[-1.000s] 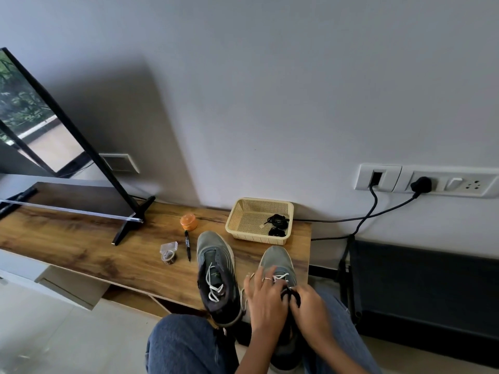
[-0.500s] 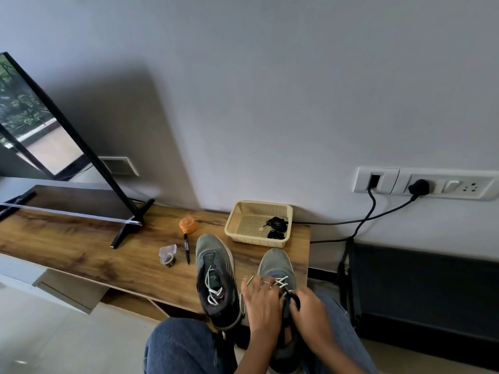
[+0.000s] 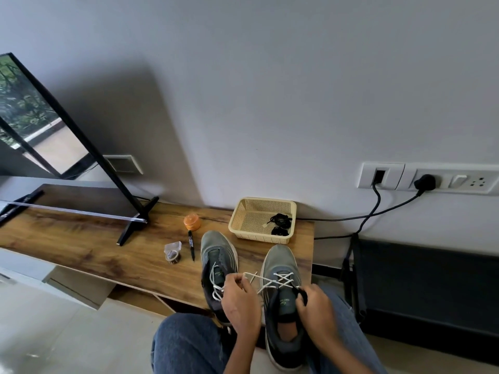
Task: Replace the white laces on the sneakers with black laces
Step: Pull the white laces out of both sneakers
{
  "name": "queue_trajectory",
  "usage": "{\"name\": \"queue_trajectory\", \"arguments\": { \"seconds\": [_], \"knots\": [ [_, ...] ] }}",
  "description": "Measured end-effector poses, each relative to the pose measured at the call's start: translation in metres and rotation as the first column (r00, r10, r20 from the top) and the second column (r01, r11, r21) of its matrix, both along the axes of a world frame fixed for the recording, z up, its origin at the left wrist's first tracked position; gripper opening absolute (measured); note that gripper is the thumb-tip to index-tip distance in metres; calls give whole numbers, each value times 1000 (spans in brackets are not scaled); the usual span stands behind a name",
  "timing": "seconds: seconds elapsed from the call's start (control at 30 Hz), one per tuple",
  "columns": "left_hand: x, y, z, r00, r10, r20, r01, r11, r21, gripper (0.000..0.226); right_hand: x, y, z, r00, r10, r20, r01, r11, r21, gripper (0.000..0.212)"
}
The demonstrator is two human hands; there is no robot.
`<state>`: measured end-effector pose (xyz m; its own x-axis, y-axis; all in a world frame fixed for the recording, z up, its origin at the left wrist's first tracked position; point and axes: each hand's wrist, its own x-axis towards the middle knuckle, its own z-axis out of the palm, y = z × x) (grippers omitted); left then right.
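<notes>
Left hand (image 3: 241,298) pinches white lace (image 3: 272,279) end, drawn taut leftward off right sneaker (image 3: 280,300). Right hand (image 3: 314,303) grips tongue edge. Remaining crossings lie just right of pinch; lace axis runs left-right. Black laces (image 3: 280,225) beyond, in basket (image 3: 244,233).

Both forearms bare, no sleeves visible; 2 legs (image 3: 186,346) in blue denim jeans at 6 o'clock; rings not discernible.
</notes>
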<state>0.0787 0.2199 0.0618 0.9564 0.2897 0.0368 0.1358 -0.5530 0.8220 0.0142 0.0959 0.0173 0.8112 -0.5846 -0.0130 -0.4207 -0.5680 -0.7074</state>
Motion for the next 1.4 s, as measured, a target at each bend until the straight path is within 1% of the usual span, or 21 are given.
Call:
{"name": "queue_trajectory", "arguments": {
  "seconds": [0.07, 0.1, 0.13, 0.2, 0.23, 0.27, 0.3, 0.33, 0.37, 0.4, 0.5, 0.6, 0.67, 0.73, 0.8, 0.87, 1.0, 1.1, 1.13, 1.3, 1.4],
  "knots": [
    [-2, -3, 4, 999, 24, 21, -23, 999, -45, 5, 2, 4, 0, 1000, 12, -12, -13, 1000, -4, 12],
    [-3, -5, 5, 999, 20, 35, -19, 999, -34, 5, 3, 5, 0, 1000, 16, -20, -16, 1000, -2, 12],
    [-5, -7, 4, 998, -12, 63, 10, 1000, 21, 9, 3, 5, -1, 1000, 17, -21, -17, 1000, 6, 12],
    [-6, -11, -2, 983, -159, 91, 138, 969, 206, 31, 1, 3, -2, 1000, 21, -10, -21, 1000, 16, 12],
    [-7, -13, -6, 963, -256, 81, 220, 925, 309, 42, 1, 2, -2, 1000, 24, -3, -24, 1000, 15, 12],
    [-8, -16, -11, 930, -362, 67, 307, 863, 400, 47, 0, 1, -2, 1000, 27, 6, -27, 1000, 14, 12],
    [-10, -19, -17, 884, -463, 59, 382, 790, 480, 45, 0, 1, -2, 999, 32, 17, -32, 999, 13, 12],
    [-11, -22, -24, 843, -536, 43, 429, 718, 549, 36, 0, 2, -1, 999, 42, 18, -42, 999, 14, 11],
    [-12, -24, -30, 816, -578, 24, 451, 661, 600, 25, 0, 3, -1, 998, 55, 15, -55, 998, 9, 9],
    [-12, -25, -34, 806, -592, -4, 466, 630, 622, 19, 0, 3, -1, 998, 69, 11, -69, 998, 5, 8],
    [-14, -27, -41, 807, -588, -64, 502, 623, 600, 25, -1, 2, -4, 996, 87, 34, -86, 996, -8, 5],
    [-14, -27, -38, 787, -614, -69, 526, 607, 596, 37, -1, 1, -5, 995, 90, 29, -89, 996, -26, 5],
    [-13, -27, -36, 785, -615, -73, 529, 604, 596, 41, -1, 1, -5, 995, 96, 29, -95, 995, -28, 5],
    [-12, -27, -35, 793, -608, -32, 495, 612, 617, 30, -1, 2, -5, 995, 101, 26, -100, 995, -29, 5],
    [-10, -27, -35, 792, -610, 23, 451, 610, 651, 4, -1, 2, -5, 995, 102, 22, -101, 995, -23, 6],
    [-7, -29, -36, 787, -618, 2, 470, 601, 647, 10, -1, 2, -3, 995, 92, 24, -92, 996, -12, 8],
    [-6, -30, -38, 789, -614, -21, 417, 511, 752, 2, 0, 3, -3, 998, 60, 4, -60, 998, -30, 7],
    [-13, -30, -34, 790, -608, -74, 451, 496, 742, 31, 2, 5, -3, 999, 47, -21, -48, 998, -48, 8],
    [-16, -29, -32, 796, -602, -67, 440, 500, 746, 35, 2, 6, -3, 999, 42, -34, -44, 998, -52, 8],
    [-17, -28, -39, 811, -583, -47, 403, 498, 768, 36, 0, 8, -5, 998, 25, -58, -29, 998, -61, 16],
    [-16, -27, -42, 817, -576, -31, 395, 518, 759, 31, 3, 7, -8, 998, 33, -48, -32, 999, 16, 27]
  ]
}}
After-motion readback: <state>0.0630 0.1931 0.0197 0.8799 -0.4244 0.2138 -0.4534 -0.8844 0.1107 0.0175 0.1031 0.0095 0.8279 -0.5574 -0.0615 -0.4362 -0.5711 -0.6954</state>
